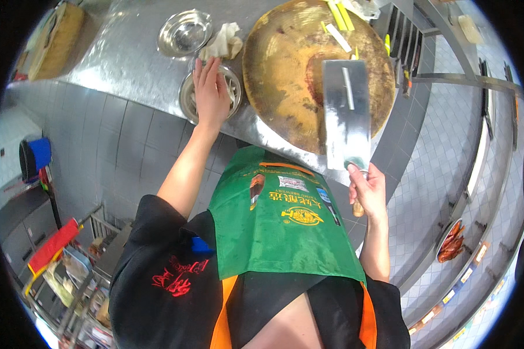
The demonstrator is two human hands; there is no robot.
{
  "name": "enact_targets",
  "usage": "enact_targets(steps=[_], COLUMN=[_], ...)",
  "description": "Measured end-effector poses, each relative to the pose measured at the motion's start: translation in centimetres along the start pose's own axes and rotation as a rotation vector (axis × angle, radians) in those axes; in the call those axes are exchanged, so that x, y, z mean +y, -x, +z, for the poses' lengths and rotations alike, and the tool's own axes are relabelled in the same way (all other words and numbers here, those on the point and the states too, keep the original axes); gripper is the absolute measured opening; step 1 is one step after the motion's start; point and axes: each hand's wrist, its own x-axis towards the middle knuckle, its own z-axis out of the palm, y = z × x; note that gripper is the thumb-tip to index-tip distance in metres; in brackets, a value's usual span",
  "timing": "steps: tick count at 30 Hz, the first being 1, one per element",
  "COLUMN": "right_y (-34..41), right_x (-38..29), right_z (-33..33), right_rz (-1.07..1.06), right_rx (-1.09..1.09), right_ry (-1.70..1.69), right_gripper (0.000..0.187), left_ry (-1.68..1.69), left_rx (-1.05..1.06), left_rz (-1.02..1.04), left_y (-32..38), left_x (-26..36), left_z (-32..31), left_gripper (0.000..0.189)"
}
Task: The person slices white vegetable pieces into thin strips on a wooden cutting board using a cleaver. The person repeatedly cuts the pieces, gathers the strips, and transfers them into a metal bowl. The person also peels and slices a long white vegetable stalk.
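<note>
My right hand (369,189) grips the wooden handle of a broad Chinese cleaver (347,126). Its blade extends flat over the right part of a round wooden chopping block (279,83), with a thin white strip (348,89) on its face. Scallion-like green stalks (341,16) and a white stalk piece (338,38) lie at the block's far side. Over a steel bowl (184,102) with whitish pieces inside, my left hand (212,96) is spread, holding nothing visible; it hides part of the bowl, and contact with the contents cannot be judged.
Beyond that bowl are a crumpled pale cloth (225,41) and another steel bowl (185,35) on the steel table (118,48). A slotted metal knife rack (404,37) adjoins the block's right side. A wire cart (85,279) stands left; a plate of browned meat (452,244) sits right.
</note>
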Motion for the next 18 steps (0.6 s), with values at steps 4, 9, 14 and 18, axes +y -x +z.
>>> enact_targets(steps=[4,9,14,18], right_y=[-0.5,-0.8,-1.3,-2.3], right_x=[2.4,5.8,6.5,5.6], right_z=[-1.7,-4.7,-7.3,-7.4], right_rz=[-0.044,0.035,0.023,0.023], right_rx=[0.123,0.188,0.231,0.270], right_ry=[-0.184,-0.273,-0.288,-0.322], right_gripper=[0.026,0.023,0.020,0.018], left_ry=[0.179,0.028,-0.300,-0.450], left_rx=[-0.128,-0.349,-0.551,-0.812], left_rz=[0.409,0.359,0.833,0.955], left_y=[-6.0,-12.5,-19.0,-25.4], left_x=[6.2,11.9,13.8,13.7], left_z=[3.1,11.5,14.7,19.5], left_gripper=[0.031,0.064,0.087,0.072])
